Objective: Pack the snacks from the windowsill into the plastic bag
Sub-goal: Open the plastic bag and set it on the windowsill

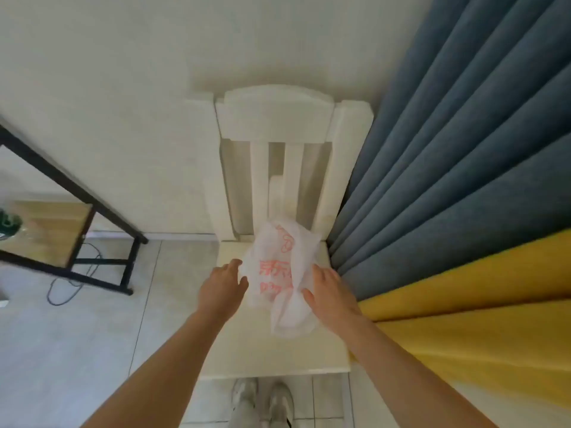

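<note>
Pale tiled floor (92,335) and a plain wall are being seen around a white wooden chair (272,350) at the centre of the frame, with blue and yellow curtains (463,180) hanging down the right side. On the chair seat, just below centre, a crumpled white plastic bag (279,273) with red print is lying. It is being approached from both sides: the left hand (222,288) is being held open with fingers spread, just beside the bag's left edge, and whether it is touching cannot be told; the right hand (330,291) is being laid against the bag's right side with fingers loosely extended, and no firm grasp is being shown. A dark-framed shelf unit (61,236) is standing at the left edge. No snacks and no windowsill are being shown. By judgement, the bag is only being fetched, so packing is not begun. Next, the bag needs to be gripped, lifted, opened at its mouth and carried to the windowsill.
</note>
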